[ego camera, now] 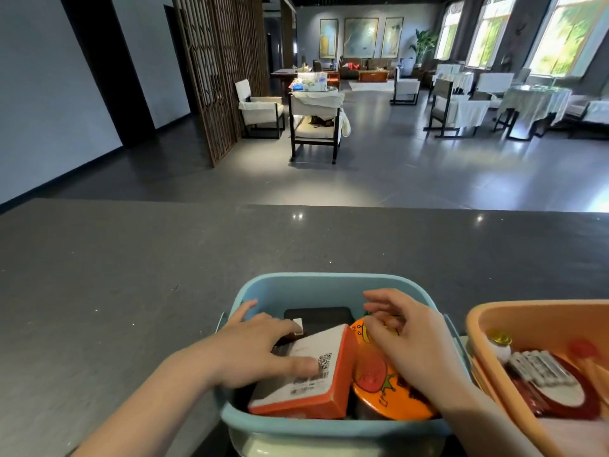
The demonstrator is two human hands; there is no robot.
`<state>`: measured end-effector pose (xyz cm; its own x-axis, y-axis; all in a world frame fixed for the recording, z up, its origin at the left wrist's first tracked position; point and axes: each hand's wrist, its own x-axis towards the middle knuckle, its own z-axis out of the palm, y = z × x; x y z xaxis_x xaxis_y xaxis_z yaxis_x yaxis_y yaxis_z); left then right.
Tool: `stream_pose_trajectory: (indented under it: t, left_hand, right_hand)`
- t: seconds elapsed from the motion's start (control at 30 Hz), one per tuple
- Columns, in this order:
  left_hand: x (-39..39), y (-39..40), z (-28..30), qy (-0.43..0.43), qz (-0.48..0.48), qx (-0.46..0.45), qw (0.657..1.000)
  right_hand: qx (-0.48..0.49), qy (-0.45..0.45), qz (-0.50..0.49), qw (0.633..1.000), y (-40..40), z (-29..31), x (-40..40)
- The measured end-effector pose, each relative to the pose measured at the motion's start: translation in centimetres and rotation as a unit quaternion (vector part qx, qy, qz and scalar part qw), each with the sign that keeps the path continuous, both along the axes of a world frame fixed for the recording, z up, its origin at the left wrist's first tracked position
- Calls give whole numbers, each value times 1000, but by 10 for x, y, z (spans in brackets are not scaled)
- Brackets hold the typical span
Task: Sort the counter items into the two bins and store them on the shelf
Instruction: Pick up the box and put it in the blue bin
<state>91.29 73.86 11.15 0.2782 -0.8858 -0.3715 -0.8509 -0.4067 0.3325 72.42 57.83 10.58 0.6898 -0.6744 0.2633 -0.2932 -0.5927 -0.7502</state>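
Fingers of both hands, left (253,347) and right (408,338), lie relaxed on items inside the blue bin (329,285); sorting seems finished, shelving remains.

screen (227,70): brown lattice, upright on floor, left of chairs
chairs (314,122): dark frames, white cushions, near screen
paintings (361,37): three, on far wall
plant (423,44): far corner, beside windows
windows (573,34): right wall, bright
tables (534,97): white cloths, below windows
floor (362,173): grey, glossy
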Motion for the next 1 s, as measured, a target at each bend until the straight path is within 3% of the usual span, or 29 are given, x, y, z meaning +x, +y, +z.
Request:
stream_pose_trajectory:
  t: [0.1,0.2,0.53,0.67,0.83,1.0]
  left_hand:
    - [-3,-5,2,109,-19,-6,994]
    - [-13,-12,-5,136,-33,-48,989]
    - [-7,-16,-1,64,22,-109,992]
    - [-2,-24,0,17,-4,-78,997]
    - [5,-28,-5,39,5,-61,997]
    - [1,-35,-17,-24,-5,6,1000]
  right_hand:
    - [-67,123,80,987,-10,-2,2]
    - [-80,148,129,977,-14,-7,2]
    - [-99,142,151,973,-15,-14,4]
    - [-141,178,185,956,-16,-16,6]
    - [-170,210,202,941,-23,-17,11]
    - [-137,216,224,940,-32,-19,10]
